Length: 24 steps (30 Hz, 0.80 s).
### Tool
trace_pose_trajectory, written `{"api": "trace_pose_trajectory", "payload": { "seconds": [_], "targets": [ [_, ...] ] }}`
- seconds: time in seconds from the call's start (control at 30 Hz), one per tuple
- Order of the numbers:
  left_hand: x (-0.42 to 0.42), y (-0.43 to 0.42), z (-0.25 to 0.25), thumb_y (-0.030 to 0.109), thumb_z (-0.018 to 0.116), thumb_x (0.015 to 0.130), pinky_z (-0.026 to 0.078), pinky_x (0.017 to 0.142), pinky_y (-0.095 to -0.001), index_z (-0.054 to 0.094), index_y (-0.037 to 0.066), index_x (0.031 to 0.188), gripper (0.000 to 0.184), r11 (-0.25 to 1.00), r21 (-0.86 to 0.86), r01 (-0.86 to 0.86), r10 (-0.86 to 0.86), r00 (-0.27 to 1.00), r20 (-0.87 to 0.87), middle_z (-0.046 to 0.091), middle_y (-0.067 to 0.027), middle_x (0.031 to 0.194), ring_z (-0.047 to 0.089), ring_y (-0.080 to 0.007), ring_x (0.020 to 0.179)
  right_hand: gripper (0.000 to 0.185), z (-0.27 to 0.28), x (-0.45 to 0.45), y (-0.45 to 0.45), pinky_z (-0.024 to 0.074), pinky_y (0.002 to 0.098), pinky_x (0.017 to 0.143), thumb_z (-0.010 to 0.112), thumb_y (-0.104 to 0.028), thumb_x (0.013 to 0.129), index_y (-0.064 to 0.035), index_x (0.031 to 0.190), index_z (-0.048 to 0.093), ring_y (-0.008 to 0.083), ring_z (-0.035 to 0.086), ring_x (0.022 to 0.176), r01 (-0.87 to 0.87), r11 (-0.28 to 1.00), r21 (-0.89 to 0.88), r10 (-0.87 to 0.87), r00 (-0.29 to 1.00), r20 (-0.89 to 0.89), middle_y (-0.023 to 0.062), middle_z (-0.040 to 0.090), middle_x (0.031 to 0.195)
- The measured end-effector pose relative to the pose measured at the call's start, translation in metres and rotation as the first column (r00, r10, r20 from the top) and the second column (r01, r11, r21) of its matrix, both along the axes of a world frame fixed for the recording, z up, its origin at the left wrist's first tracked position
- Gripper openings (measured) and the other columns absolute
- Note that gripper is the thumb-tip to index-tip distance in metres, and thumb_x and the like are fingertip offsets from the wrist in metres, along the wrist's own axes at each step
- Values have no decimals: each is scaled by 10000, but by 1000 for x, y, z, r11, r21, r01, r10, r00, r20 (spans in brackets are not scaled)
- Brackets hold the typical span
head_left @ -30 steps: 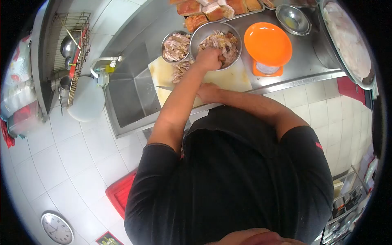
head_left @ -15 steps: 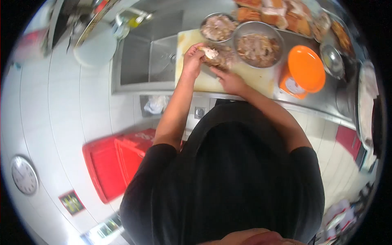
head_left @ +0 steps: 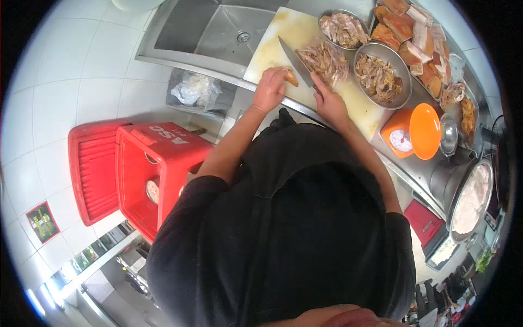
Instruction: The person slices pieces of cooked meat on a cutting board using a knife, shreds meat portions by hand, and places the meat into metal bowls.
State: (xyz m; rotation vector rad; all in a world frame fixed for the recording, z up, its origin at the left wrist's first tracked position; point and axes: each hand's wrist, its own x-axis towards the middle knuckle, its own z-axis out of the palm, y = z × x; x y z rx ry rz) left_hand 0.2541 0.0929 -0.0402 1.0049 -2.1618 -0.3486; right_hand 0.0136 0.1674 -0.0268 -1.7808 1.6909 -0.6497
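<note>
My left hand [head_left: 269, 89] is closed on a small brown-skinned piece of meat [head_left: 291, 78] at the left front of the cutting board [head_left: 266, 53]. My right hand [head_left: 330, 103] is wrapped round the handle of a knife [head_left: 295, 59], whose blade points to the upper left over the board. Just right of the blade lies a pile of sliced meat [head_left: 325, 61]. Behind the pile is a small metal bowl of pale meat [head_left: 343, 30]. A larger metal bowl [head_left: 407, 73] with browner strips stands right of the board.
An orange scale [head_left: 396, 134] with an orange pan is on the right. Behind it are a tray of roasted meat chunks [head_left: 419, 41] and an empty metal bowl [head_left: 449, 134]. The sink [head_left: 229, 32] is at the left. An open red cooler [head_left: 163, 139] stands below.
The view has turned and shifted leftward. My left hand has moved down to the board's front edge with a meat piece. The knife now shows clearly in my right hand.
</note>
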Motion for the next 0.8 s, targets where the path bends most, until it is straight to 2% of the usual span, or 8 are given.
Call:
{"api": "trace_pose_trajectory", "payload": {
  "seconds": [0.23, 0.33, 0.43, 0.47, 0.53, 0.6, 0.7, 0.8],
  "targets": [
    [14, -4, -21, -24, 688, 831, 540, 974, -468, 719, 52, 1134, 313, 998, 50, 45, -43, 998, -44, 687, -163, 1180, 650, -385, 1104, 680, 24, 14, 0, 597, 481, 892, 650, -112, 994, -286, 1614, 431, 432, 728, 1055, -6, 1000, -20, 5, 999, -46, 220, 729, 1244],
    [12, -8, -27, -18, 696, 837, 545, 947, -468, 732, 51, 1091, 266, 999, 33, 4, -3, 999, -34, 697, -152, 1144, 660, -373, 1066, 641, 67, 30, -6, 596, 458, 913, 671, -110, 988, -266, 1582, 491, 416, 719, 1100, 43, 951, -305, 0, 990, 140, 215, 729, 1246],
    [13, -10, -30, -7, 704, 835, 547, 934, -465, 737, 59, 1050, 227, 1000, 18, 5, -4, 998, -61, 702, -145, 1101, 664, -373, 1049, 620, 89, 43, -12, 591, 438, 926, 672, -60, 982, -229, 1561, 526, 414, 711, 1131, 97, 912, -397, -29, 985, 172, 215, 722, 1261],
    [13, -11, -30, 2, 702, 835, 546, 926, -464, 740, 63, 1043, 220, 1000, 6, 5, -4, 998, -69, 700, -139, 1085, 666, -369, 1039, 651, 83, 45, -12, 602, 464, 881, 670, -113, 990, -284, 1589, 481, 436, 729, 1039, 97, 892, -441, -21, 985, 174, 233, 744, 1156],
    [12, -13, -33, 22, 700, 836, 544, 911, -462, 745, 73, 1030, 206, 1000, -21, 5, -7, 996, -87, 696, -128, 1051, 668, -359, 1017, 672, 21, 33, -12, 603, 494, 846, 669, -156, 992, -329, 1602, 447, 452, 734, 956, -39, 981, -189, 30, 998, -51, 248, 748, 1061],
    [12, -13, -33, 18, 700, 845, 545, 915, -461, 744, 72, 1032, 199, 1000, -11, 21, -22, 996, -91, 704, -131, 1058, 671, -363, 1019, 709, 3, 30, -11, 597, 545, 789, 666, -231, 994, -403, 1621, 382, 472, 729, 825, -60, 998, -29, 56, 993, -103, 272, 735, 912],
    [16, -11, -37, 19, 697, 858, 546, 911, -459, 745, 73, 1030, 187, 1000, -6, 10, -10, 998, -70, 709, -129, 1063, 672, -361, 1015, 712, 8, 25, -10, 601, 535, 796, 674, -199, 992, -379, 1621, 393, 460, 737, 872, -62, 997, -50, 59, 996, -67, 267, 745, 972],
    [13, -16, -31, 24, 692, 865, 545, 901, -456, 743, 77, 1019, 170, 1000, -30, 6, -9, 996, -92, 708, -124, 1055, 671, -358, 1007, 670, 52, 36, -10, 613, 480, 831, 684, -118, 987, -283, 1597, 464, 425, 745, 996, 0, 964, -266, 15, 998, 57, 263, 737, 1141]
  ]
}}
